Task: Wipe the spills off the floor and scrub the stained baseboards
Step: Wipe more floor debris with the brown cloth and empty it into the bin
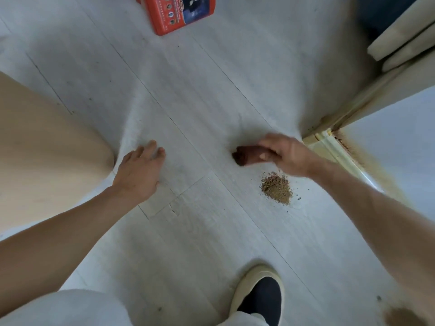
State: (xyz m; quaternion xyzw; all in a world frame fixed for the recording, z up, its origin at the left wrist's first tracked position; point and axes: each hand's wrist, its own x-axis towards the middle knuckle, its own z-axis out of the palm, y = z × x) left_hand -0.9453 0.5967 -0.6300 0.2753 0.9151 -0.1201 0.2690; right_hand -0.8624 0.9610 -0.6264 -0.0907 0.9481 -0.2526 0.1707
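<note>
Beside the crumb pile (277,188), right hand (286,155) grips a brown cloth (247,156); left hand (138,171) spread flat.

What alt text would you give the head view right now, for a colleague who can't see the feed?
A person's right hand grips a brown cloth on a pale plank floor, just beyond a small pile of brown granules. The left hand rests open on the floor; a stained baseboard runs at right, an orange package lies at top.

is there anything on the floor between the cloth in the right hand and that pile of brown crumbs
Nothing visible does. The right hand grips the rolled brown cloth just beyond the crumb pile, with only bare floor between them. The left hand rests off to the side, out of the path.
</note>
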